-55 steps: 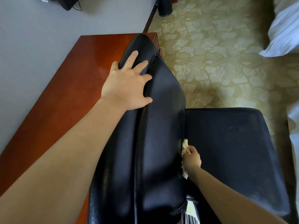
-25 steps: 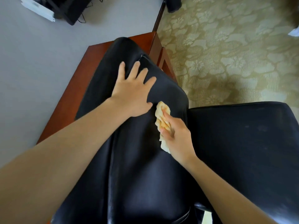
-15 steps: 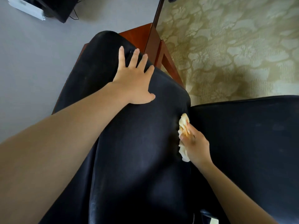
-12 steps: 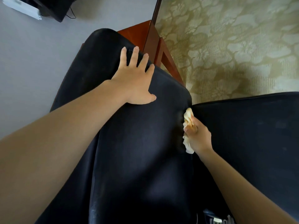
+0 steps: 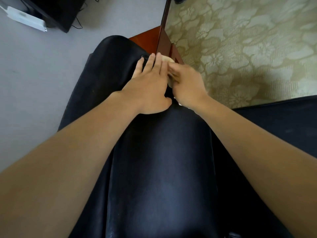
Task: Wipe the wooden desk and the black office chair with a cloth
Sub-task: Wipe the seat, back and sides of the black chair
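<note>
The black office chair [image 5: 159,160] fills the middle of the view, its backrest top under my arms and its seat at the right edge. My left hand [image 5: 149,86] lies flat on the backrest with fingers spread. My right hand [image 5: 187,83] sits right beside it, closed around the pale yellow cloth [image 5: 167,59], which peeks out past the fingertips near the backrest's far corner. Most of the cloth is hidden under the hand. Only a corner of the reddish wooden desk [image 5: 147,38] shows beyond the chair.
A grey wall [image 5: 42,74] runs along the left, with a black device [image 5: 56,12] and a white box [image 5: 24,18] at the top left. Patterned beige carpet [image 5: 248,48] covers the floor on the right.
My right hand has carried the cloth from the backrest's right edge up to its far corner, next to my left hand. The left hand stays pressed on the backrest.
</note>
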The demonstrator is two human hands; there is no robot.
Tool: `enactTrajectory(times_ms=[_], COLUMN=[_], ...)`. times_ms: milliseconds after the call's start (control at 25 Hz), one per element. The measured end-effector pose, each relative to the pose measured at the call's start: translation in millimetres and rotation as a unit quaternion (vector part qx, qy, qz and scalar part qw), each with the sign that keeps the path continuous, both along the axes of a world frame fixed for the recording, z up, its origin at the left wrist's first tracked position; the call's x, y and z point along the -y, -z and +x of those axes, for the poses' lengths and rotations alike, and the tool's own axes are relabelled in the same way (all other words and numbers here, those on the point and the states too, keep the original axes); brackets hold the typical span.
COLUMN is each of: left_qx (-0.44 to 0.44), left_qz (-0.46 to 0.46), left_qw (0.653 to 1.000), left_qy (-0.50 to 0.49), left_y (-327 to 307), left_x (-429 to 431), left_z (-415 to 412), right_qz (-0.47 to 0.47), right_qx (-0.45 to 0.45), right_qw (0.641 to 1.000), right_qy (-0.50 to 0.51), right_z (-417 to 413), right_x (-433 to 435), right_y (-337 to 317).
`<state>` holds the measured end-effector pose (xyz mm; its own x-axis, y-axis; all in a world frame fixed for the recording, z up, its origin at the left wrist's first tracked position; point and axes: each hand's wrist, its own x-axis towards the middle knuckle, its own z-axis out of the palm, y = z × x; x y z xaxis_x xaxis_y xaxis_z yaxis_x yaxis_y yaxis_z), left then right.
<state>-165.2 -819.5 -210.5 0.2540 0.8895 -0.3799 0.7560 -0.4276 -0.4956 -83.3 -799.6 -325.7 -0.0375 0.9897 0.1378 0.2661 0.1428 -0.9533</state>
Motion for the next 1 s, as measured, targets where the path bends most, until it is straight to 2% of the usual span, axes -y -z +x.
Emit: enactTrajectory(times_ms=[40, 120, 320, 480, 680, 840, 1000], left_qx=[0.016, 0.015, -0.034, -0.068, -0.076, -0.058, -0.114], left_qz=[0.005, 0.009, 0.014, 0.01, 0.014, 0.024, 0.035], left_qw=[1.0, 1.0, 0.999, 0.997, 0.997, 0.997, 0.992], left_qy=[-0.008, 0.0, 0.021, 0.032, 0.018, -0.034, -0.041], left_y=[-1, 0, 3, 8, 7, 6, 41], left_x=[0, 0, -5, -6, -8, -7, 13], left_z=[0, 0, -1, -4, -1, 10, 34], right_qz=[0.031, 0.036, -0.111, -0.156, -0.229, -0.292, -0.317], right_qx=[0.004, 0.009, 0.041, -0.03, -0.031, -0.009, 0.004], right_qw=[0.999, 0.999, 0.992, 0.985, 0.969, 0.955, 0.948], right_qy=[-0.019, -0.03, 0.037, 0.061, 0.093, 0.057, 0.006], right_z=[-3, 0, 30, 31, 21, 31, 39], right_x=[-4, -6, 23, 61, 87, 110, 140], right_y=[-4, 6, 72, 99, 124, 142, 145])
